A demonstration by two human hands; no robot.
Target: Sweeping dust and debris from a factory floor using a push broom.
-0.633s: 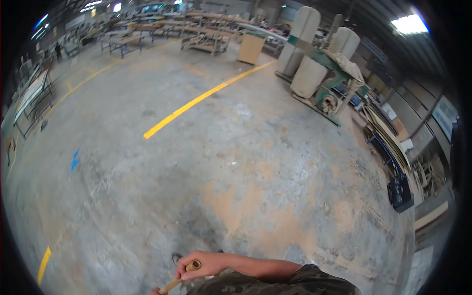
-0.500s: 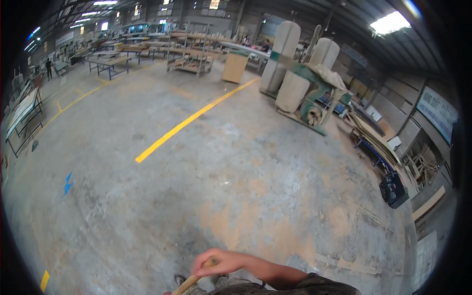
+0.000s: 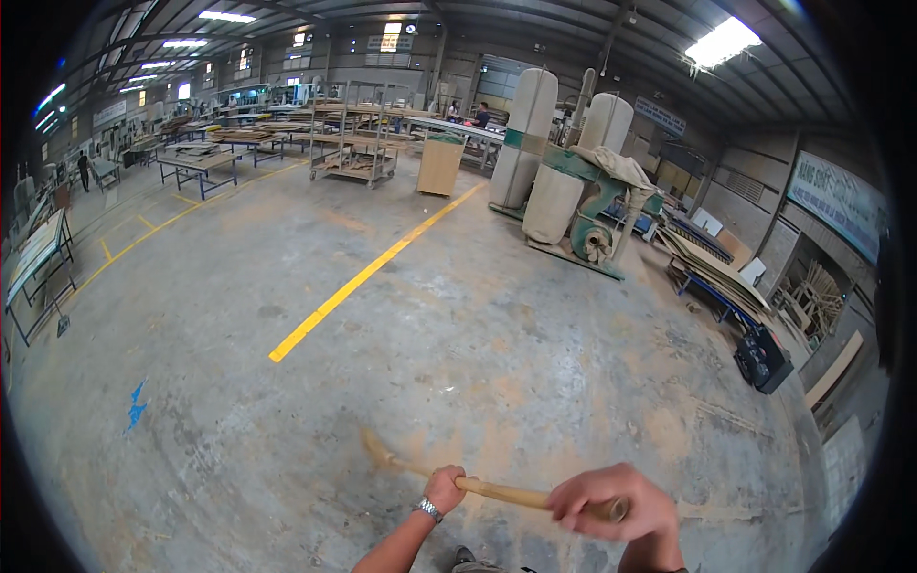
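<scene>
A broom with a bamboo-like handle (image 3: 514, 494) slants across in front of me, low in the view. My left hand (image 3: 445, 488), with a metal watch at the wrist, is wrapped round the handle near the broom's head. Up at the handle's end, my right hand (image 3: 619, 500) grips it; the hollow tip shows beside the thumb. Tan and smeared by motion, the broom's head (image 3: 378, 449) is at the floor, left of my left hand. Light brown dust (image 3: 487, 444) lies in streaks on the concrete around it.
A yellow line (image 3: 368, 282) crosses the concrete floor. A dust collector with tall bags (image 3: 552, 202) stands ahead right, with stacked boards (image 3: 712, 263) and a black case (image 3: 761, 361) farther right. A rack trolley (image 3: 353, 172), worktables (image 3: 199, 162) and people stand far off.
The view has tilted up. My left hand has come into sight on the handle, my right hand has moved right, and the broom's head now shows at the floor.
</scene>
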